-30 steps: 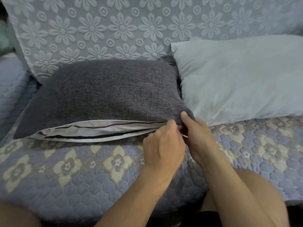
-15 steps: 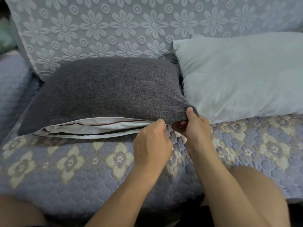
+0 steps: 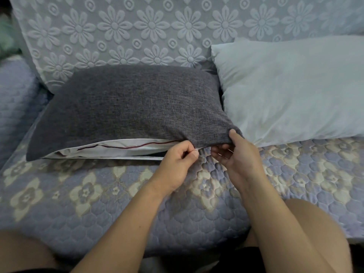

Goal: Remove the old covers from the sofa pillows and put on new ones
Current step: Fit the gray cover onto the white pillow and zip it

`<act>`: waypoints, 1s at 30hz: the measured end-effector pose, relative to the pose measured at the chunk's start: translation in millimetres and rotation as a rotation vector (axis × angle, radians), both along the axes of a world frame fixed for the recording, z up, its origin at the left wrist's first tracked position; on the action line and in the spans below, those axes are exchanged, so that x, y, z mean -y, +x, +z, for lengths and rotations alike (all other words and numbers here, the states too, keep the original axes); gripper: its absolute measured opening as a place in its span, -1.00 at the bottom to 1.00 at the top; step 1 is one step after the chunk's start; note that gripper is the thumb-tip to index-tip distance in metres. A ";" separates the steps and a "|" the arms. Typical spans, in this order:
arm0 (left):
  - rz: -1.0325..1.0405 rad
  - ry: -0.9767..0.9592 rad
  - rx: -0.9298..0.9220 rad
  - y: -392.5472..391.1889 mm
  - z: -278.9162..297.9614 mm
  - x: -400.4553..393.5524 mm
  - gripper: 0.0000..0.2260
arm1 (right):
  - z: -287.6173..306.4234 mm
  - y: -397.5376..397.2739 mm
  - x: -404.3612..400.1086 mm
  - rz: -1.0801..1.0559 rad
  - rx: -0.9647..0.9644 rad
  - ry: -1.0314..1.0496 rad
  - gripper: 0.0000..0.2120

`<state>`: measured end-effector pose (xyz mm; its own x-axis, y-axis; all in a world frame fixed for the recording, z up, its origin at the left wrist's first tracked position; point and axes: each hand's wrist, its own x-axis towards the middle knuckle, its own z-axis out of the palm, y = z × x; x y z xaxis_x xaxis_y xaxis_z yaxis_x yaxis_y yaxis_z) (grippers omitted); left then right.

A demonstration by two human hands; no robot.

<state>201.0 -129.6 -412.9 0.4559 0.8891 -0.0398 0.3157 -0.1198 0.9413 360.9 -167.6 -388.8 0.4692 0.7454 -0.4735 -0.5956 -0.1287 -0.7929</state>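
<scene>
Currently: dark grey woven rectangular pillow cover (image 3: 126,103) lies flat on the sofa seat, long side along the backrest, left of centre. Its front edge is unzipped most of the way; white inner pillow with a thin dark red piping line (image 3: 118,148) shows through the gap, from near the left corner to just short of the right corner.

Left hand (image 3: 177,164) has fingers curled, thumb and forefinger pinching the small metal zipper pull (image 3: 196,148) at the front edge, near the cover's right front corner. Right hand (image 3: 236,154) grips that corner: thumb on top of the grey fabric, fingers curled under it, lifting it slightly off the seat. Both forearms come in from the bottom edge.

Around: plain pale blue-white bare pillow (image 3: 291,91) sits just right of the grey one, touching it along the side, leaning back on the backrest. Nothing sits between the hands and the zipper opening.

Surface: sofa seat under a quilted lavender cover with cream flower motifs (image 3: 98,203). Backrest wears a pale grey textured cover with raised daisy pattern (image 3: 153,26). Far left, a rounded quilted armrest in the same lavender (image 3: 13,99); a blurred green patch beyond it at the top left, can't tell what. Person's bare knees sit at the bottom left and bottom right corners. Lighting dim, bluish.
</scene>
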 end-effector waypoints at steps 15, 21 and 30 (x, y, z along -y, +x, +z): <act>0.364 0.592 -0.567 21.3 8.0 30.9 -0.75 | -11.4 -40.9 2.7 0.188 0.319 -0.125 -0.63; 0.357 0.654 -0.627 8.9 14.2 23.2 -0.69 | -12.2 -42.8 -6.4 0.103 0.462 -0.142 -0.62; 0.309 0.418 -0.371 -13.3 1.8 4.0 -0.83 | -11.0 -38.9 -5.5 0.045 0.251 -0.106 -0.74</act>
<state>187.7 -133.6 -411.0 0.1990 0.9519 0.2332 0.6904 -0.3050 0.6560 322.0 -162.1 -399.8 0.5493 0.7203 -0.4236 -0.3743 -0.2411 -0.8954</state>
